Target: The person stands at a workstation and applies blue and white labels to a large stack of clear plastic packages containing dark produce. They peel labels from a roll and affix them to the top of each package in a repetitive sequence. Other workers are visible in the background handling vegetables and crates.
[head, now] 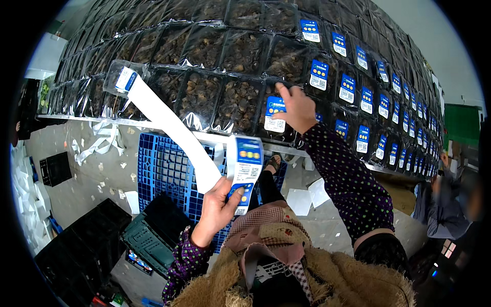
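My left hand (216, 211) grips a strip of blue-and-white printed labels (247, 157), thumb pressed over the lower one. From that hand a long white backing strip (172, 130) runs up to the left, its far end with a label at a small clear plastic-wrapped pack (110, 78). My right hand (299, 109) has its thumb and index finger apart, the thumb touching a label (274, 124) on a film-wrapped black tray in the front row. Left of it, unlabelled wrapped trays (238, 101) hold brown pieces that look like mushrooms. Labelled trays (347, 88) lie to the right.
The trays fill a long table with a metal edge (199, 135). Below are a blue plastic pallet (165, 165), a green crate (151, 238), black crates (82, 241) and discarded strips (105, 142). Another person (441, 211) is at the right.
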Motion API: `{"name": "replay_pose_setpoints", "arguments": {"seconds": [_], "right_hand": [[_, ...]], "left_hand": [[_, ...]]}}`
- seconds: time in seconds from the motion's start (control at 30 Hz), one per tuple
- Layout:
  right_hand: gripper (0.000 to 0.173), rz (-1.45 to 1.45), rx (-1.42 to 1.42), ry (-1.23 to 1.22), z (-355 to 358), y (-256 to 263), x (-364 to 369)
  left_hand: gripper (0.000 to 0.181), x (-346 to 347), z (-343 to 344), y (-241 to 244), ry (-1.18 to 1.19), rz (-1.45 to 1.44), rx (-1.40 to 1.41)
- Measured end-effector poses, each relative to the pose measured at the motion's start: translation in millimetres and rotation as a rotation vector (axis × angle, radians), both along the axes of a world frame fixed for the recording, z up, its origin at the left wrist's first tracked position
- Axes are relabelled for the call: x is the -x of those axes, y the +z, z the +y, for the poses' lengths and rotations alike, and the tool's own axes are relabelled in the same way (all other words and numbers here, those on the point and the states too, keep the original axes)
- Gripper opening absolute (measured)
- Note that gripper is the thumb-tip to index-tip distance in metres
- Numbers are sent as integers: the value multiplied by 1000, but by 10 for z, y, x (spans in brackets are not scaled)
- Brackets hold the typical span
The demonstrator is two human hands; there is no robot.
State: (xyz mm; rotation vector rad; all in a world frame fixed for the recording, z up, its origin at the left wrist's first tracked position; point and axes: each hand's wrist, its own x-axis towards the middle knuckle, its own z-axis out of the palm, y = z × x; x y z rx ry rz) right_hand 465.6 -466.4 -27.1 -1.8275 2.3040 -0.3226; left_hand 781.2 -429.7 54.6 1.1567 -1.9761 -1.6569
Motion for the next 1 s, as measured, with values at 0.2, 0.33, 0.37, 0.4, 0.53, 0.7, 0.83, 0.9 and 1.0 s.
{"name": "replay_pose_setpoints", "arguments": {"seconds": [0.2,0.33,0.37,0.4,0.53,0.7,0.83,0.9,1.0], "right_hand": [[37,-1358,-317,147,267,732,-514],[29,-1200,-168,126,294,1026,-639],[27,-1099,-149,165,296,1093,-629],[27,-1004,-112,165,302,1111,-632],[15,-618,241,277,164,1005,-401],[23,-693,161,-153,-889,1227,572],[47,-538,144,-130,-1104,128,1204],[56,-332,-21,-193,-1128,-107,1180],[71,4,-82,-205,-1132,-61,1034]], "left_hand": [[18,70,-254,137,-100,15,70],[22,248,-453,175,-99,-30,484],[23,368,-541,193,-114,46,470],[21,505,-592,272,-75,85,208],[18,754,-663,29,17,147,83],[12,731,-708,-83,-14,10,116],[10,923,-997,-7,-86,52,104],[17,939,-1144,6,-115,92,183],[22,922,-1402,126,-203,39,226]]}}
